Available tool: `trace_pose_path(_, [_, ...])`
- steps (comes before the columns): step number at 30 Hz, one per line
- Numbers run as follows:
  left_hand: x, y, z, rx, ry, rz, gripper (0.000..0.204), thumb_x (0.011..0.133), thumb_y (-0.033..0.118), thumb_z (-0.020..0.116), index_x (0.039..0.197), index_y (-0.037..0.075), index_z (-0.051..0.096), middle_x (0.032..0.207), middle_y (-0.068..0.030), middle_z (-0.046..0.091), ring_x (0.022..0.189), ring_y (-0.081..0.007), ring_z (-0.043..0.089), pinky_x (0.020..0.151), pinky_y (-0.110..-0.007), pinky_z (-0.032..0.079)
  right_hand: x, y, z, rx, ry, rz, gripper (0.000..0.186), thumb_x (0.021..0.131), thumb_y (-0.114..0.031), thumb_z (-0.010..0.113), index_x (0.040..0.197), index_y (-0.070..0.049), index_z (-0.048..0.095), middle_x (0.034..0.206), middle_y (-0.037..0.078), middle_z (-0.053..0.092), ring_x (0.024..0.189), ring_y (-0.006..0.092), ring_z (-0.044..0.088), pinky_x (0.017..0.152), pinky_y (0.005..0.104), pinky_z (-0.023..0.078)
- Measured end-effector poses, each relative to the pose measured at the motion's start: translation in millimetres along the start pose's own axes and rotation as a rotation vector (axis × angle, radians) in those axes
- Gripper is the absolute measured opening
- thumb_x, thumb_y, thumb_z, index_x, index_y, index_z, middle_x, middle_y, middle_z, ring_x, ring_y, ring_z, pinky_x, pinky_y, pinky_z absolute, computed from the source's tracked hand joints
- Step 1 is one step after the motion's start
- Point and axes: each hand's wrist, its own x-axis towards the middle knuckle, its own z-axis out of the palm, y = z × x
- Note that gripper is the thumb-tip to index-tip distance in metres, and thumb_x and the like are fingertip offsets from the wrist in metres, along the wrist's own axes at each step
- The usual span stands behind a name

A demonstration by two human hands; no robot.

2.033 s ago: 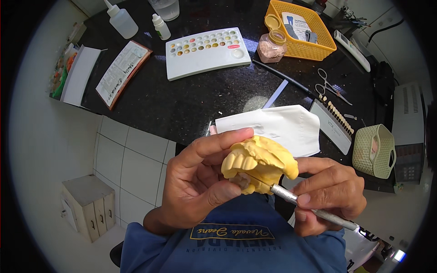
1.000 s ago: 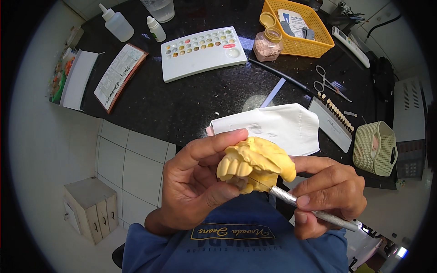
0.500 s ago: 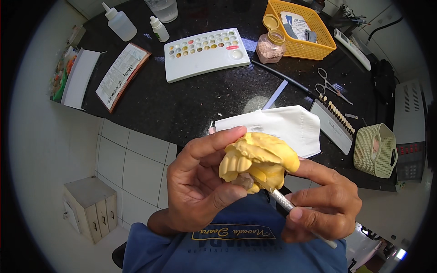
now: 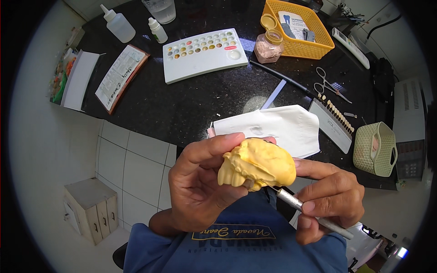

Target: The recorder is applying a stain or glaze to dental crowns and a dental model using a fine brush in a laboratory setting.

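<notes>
A yellow dental plaster model (image 4: 261,161) with moulded teeth is gripped by my left hand (image 4: 195,177), thumb below and fingers along its far side. In my right hand (image 4: 334,195) is a slim metal dental carving tool (image 4: 289,199) with a knurled grip, pinched between thumb and fingers. Its thin tip reaches the model's lower edge; whether it touches the plaster I cannot tell. My right index fingertip rests at the model's right side. Under and beyond the model, a white paper napkin (image 4: 282,125) lies on the black countertop (image 4: 191,109).
Behind stand a white palette with coloured wells (image 4: 195,66), a jar of pink powder (image 4: 268,50), a yellow basket (image 4: 318,50) and bottles (image 4: 119,28). Rightward lie scissor-like forceps (image 4: 325,84), a tooth shade guide (image 4: 332,123) and a pale green basket (image 4: 374,150).
The yellow model has tilted, showing more of its smooth upper surface and less of its underside. My right hand and the tool have shifted slightly right.
</notes>
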Motion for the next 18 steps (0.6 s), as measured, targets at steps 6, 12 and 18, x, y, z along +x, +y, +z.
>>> trace_pose_path(6, [1.2,1.9,3.2,0.013,0.008,0.005,0.064,0.080,0.015,0.070,0.133,0.012,0.033,0.118,-0.0325,0.053,0.103,-0.0380,0.060,0.087,-0.047,0.053,-1.4,5.8,1.5,0.038,0.006,-0.026,0.024,0.067,0.003,0.074,0.083,0.001,0.057,0.075,0.013,0.062,0.091,0.0422,0.065,0.072,0.0407,0.058])
trace_pose_path(12, [3.9,3.0,-2.2,0.074,-0.071,0.039,0.063,0.081,0.013,0.069,0.133,0.013,0.034,0.118,-0.0329,0.052,0.103,-0.0386,0.060,0.086,-0.047,0.053,-1.2,5.7,1.5,0.047,0.014,-0.018,0.022,0.068,0.003,0.074,0.082,0.001,0.057,0.075,0.013,0.063,0.091,0.0422,0.065,0.073,0.0410,0.058])
trace_pose_path(18, [5.9,2.3,-3.5,0.123,-0.117,0.081,0.061,0.082,0.010,0.067,0.133,0.013,0.034,0.119,-0.0331,0.052,0.104,-0.0388,0.060,0.086,-0.048,0.053,-1.9,6.3,1.3,0.072,0.018,-0.022,0.021,0.070,0.001,0.075,0.081,0.002,0.058,0.074,0.013,0.062,0.090,0.0428,0.065,0.073,0.0420,0.058])
